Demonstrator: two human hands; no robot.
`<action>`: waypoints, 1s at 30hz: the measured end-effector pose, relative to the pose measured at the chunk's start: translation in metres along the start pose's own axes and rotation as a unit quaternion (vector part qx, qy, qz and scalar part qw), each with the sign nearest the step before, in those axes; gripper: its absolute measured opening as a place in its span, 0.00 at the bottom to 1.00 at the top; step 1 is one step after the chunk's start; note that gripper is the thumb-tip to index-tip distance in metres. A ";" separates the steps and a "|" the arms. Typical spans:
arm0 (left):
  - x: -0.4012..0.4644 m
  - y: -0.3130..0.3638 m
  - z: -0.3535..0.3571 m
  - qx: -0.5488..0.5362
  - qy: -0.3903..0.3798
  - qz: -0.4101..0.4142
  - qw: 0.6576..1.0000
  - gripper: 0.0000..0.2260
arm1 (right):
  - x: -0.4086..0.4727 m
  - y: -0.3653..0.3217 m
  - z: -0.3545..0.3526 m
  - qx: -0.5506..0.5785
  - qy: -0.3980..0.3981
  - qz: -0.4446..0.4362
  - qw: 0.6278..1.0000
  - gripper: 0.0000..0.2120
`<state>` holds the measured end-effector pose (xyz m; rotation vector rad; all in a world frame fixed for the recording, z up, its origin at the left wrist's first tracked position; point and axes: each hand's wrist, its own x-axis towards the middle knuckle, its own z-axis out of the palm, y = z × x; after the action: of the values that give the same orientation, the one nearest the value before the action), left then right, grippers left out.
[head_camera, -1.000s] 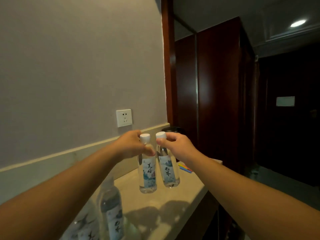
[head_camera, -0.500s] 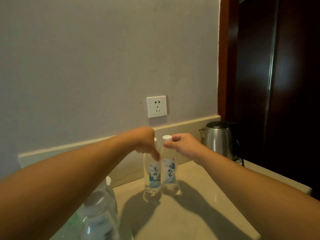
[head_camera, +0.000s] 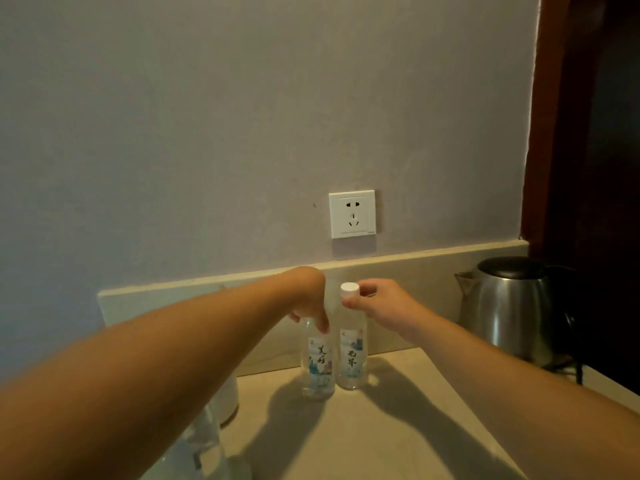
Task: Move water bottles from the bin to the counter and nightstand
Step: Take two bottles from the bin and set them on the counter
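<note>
1. Head view: two small clear bottles stand upright, side by side and touching or nearly so, on the beige worktop (head_camera: 398,441) near its low back ledge, under the white socket (head_camera: 352,214) on the grey wall.
2. The left hand (head_camera: 309,299) is curled down over the top of the left bottle (head_camera: 317,363), hiding its cap; its fingers grip the neck; the bottle's base seems to rest on the worktop.
3. The right hand (head_camera: 379,304) pinches the right bottle (head_camera: 352,358) just under its white cap (head_camera: 349,290), thumb in front; this base also sits on the worktop.
4. A steel kettle (head_camera: 507,306) with a dark lid stands well right of the bottles; more clear bottles (head_camera: 204,445) show blurred at the lower left, partly behind the left forearm.
</note>
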<state>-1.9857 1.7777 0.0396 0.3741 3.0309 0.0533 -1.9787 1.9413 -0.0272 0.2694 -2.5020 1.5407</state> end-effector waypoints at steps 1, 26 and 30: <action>0.002 0.000 0.002 0.000 0.012 0.002 1.000 0.24 | 0.002 0.002 -0.003 -0.002 -0.004 -0.004 1.000 0.12; -0.003 0.002 -0.010 -0.075 0.081 -0.055 0.992 0.40 | 0.017 -0.022 -0.009 0.039 0.052 -0.013 0.998 0.20; -0.020 0.009 -0.021 -0.107 0.125 -0.065 0.984 0.36 | 0.008 -0.045 -0.008 0.053 0.122 -0.023 0.991 0.08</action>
<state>-1.9660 1.7807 0.0629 0.1609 3.2403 0.4450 -1.9743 1.9280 0.0175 0.1423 -2.2184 1.5853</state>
